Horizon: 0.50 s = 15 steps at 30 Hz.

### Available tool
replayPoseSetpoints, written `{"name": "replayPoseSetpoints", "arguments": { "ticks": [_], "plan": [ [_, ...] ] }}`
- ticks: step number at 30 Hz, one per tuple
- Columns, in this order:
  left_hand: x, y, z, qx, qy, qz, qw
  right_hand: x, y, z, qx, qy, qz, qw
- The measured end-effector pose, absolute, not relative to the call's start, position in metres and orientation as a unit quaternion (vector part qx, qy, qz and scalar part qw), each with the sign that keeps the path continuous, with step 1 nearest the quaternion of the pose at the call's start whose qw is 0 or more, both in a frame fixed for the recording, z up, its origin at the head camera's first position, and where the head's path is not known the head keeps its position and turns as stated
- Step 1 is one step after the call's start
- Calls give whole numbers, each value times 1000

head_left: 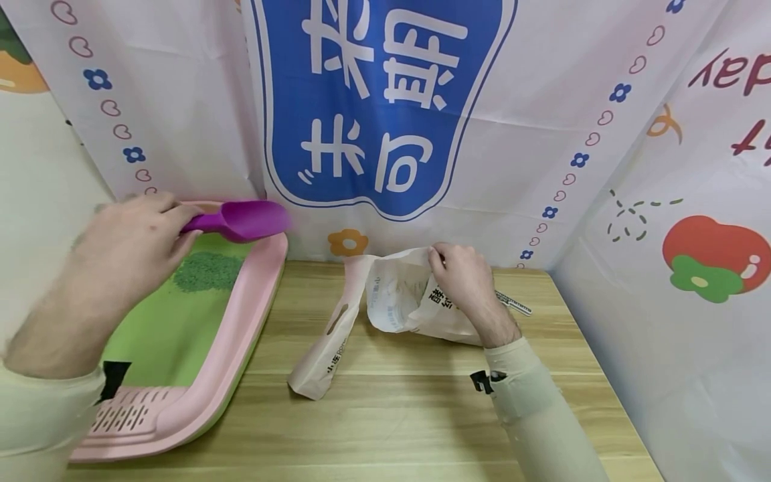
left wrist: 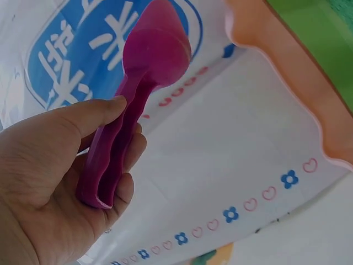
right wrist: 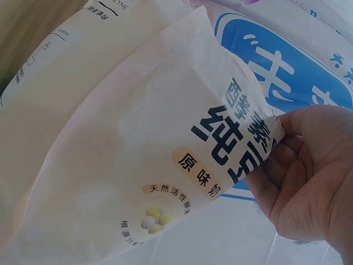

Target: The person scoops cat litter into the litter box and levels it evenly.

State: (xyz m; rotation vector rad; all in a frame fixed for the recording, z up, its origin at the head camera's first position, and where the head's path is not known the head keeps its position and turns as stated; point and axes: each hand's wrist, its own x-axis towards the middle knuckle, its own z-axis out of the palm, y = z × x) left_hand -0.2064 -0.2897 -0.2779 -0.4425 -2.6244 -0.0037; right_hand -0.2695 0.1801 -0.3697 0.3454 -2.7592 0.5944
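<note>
My left hand grips the handle of a purple scoop, raised over the back of a pink and green litter box. In the left wrist view the scoop shows its underside, and the thumb presses along the handle. What the scoop's bowl holds is hard to make out. My right hand pinches the edge of a pale printed litter bag, whose mouth gapes. A cut strip of the bag with a handle slot hangs to the left. The right wrist view shows the bag's printed front stretched from the fingers.
Inside the box lies a patch of dark green granules; a slotted pink step is at its near end. A thin metal tool lies partly behind the right hand on the wooden table. A printed cloth hangs behind.
</note>
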Motion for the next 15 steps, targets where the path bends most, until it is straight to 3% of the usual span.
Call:
{"name": "replayPoseSetpoints", "arguments": {
  "ticks": [5, 15],
  "plan": [
    [-205, -277, -279, -201, -940, -12, 277, -269, 180, -369, 118, -960, 210, 145],
    [-201, -252, -281, -236, -928, -25, 288, -270, 180, -369, 118, -960, 210, 143]
  ]
}}
